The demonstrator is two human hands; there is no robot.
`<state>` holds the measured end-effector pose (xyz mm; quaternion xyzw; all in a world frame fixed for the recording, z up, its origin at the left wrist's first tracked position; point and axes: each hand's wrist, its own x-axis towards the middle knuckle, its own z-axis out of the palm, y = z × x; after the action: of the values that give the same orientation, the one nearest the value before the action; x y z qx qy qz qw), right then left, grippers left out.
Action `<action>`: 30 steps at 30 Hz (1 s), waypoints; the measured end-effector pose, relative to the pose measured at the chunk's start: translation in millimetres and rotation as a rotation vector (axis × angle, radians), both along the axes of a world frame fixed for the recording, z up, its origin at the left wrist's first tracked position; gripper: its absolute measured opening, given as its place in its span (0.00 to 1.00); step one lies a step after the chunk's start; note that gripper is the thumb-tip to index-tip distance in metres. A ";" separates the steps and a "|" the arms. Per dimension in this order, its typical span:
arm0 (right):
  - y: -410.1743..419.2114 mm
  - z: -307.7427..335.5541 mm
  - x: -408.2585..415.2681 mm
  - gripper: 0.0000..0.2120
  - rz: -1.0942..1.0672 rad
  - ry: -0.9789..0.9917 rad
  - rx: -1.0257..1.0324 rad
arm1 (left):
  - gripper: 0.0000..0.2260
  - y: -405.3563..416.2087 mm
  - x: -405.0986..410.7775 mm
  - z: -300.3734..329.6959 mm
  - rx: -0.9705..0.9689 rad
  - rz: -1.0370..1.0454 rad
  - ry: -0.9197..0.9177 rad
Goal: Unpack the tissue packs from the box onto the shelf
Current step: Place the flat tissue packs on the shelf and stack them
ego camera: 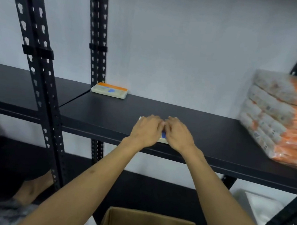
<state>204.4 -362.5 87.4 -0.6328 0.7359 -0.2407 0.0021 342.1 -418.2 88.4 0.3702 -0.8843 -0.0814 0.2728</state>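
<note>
- The tissue pack (pixel 163 135) under your hands is likely light and soft, its wrap a bit slippery; take it by the long edges, not the middle.
- It lies on the shelf (pixel 216 138) near the front edge, mostly hidden beneath your palms.
- Your left hand (pixel 146 130) and right hand (pixel 178 135) rest on it, fingers (pixel 154 118) laid fairly flat, not curled round it.
- More packs wait in the box (pixel 148 223) below.
</note>
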 end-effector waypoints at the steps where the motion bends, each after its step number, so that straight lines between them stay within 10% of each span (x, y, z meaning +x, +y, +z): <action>1: -0.4 -3.6 1.4 0.20 0.032 0.066 0.077 | 0.17 0.4 -0.4 -3.6 0.033 -0.035 -0.069; 30: 13.9 -16.4 -21.8 0.26 0.119 0.082 0.163 | 0.24 -15.3 31.7 -15.3 0.081 -0.027 -0.296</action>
<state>182.6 -348.6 71.0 -0.6825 0.7137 -0.1533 0.0375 373.8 -433.5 73.1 0.3771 -0.9156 -0.0652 0.1232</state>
